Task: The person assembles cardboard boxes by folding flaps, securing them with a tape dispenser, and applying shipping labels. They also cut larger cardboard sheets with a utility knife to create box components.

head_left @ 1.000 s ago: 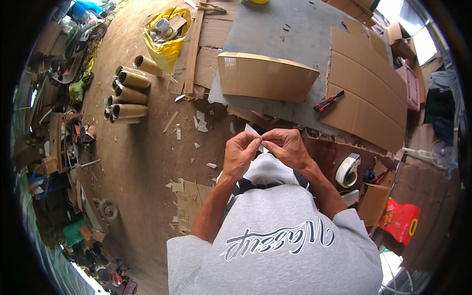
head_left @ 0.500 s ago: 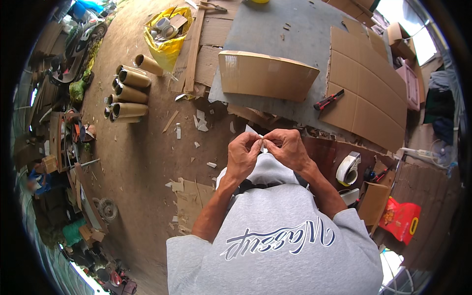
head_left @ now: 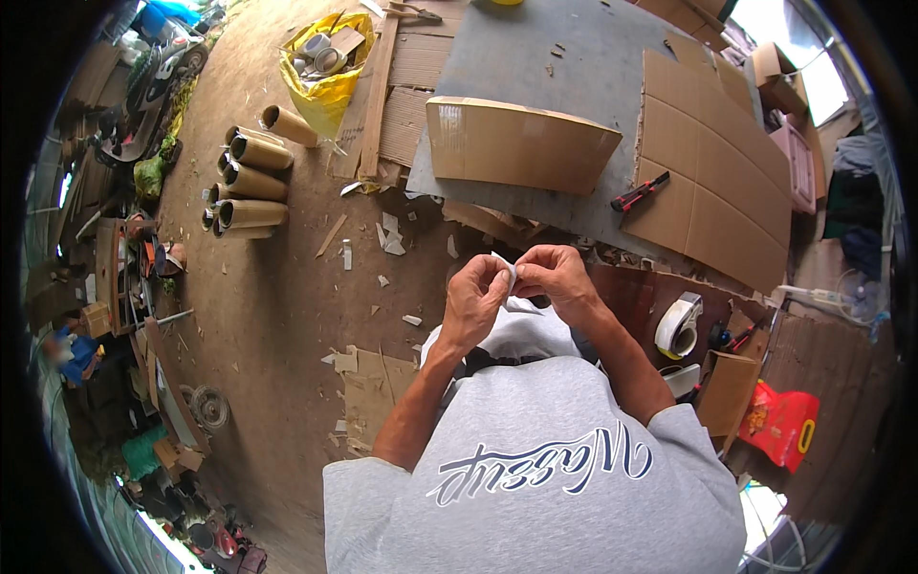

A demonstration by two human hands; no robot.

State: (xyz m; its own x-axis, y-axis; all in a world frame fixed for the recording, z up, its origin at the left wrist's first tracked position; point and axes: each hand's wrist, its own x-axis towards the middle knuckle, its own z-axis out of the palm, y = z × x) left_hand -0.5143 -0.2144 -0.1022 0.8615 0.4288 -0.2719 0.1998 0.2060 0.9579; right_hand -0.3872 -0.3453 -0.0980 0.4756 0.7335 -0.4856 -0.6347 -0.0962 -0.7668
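Pinched between both hands, just in front of my body, is a small white piece (head_left: 511, 274) that looks like paper or a peeling label. Its kind is partly hidden by my fingers. My left hand (head_left: 472, 297) grips it with thumb and forefinger, the other fingers curled. From the other side my right hand (head_left: 564, 281) pinches its edge, fingertips nearly touching the left ones. Beyond the hands, a curved cardboard panel (head_left: 522, 148) stands on edge on the grey tabletop (head_left: 535, 57). A red and black utility knife (head_left: 640, 192) rests by the flat cardboard sheet (head_left: 717, 172).
Brown cardboard tubes (head_left: 256, 182) stand bundled on the floor at the left. Behind them sits a yellow bag (head_left: 320, 100) holding tape rolls. At my right are a tape dispenser (head_left: 678, 326), an open carton (head_left: 727, 392) and a red packet (head_left: 776, 426). Paper scraps litter the floor.
The white piece has turned between my fingers, and less of it sticks up now. My right hand has shifted slightly up and left; the left hand has moved very little.
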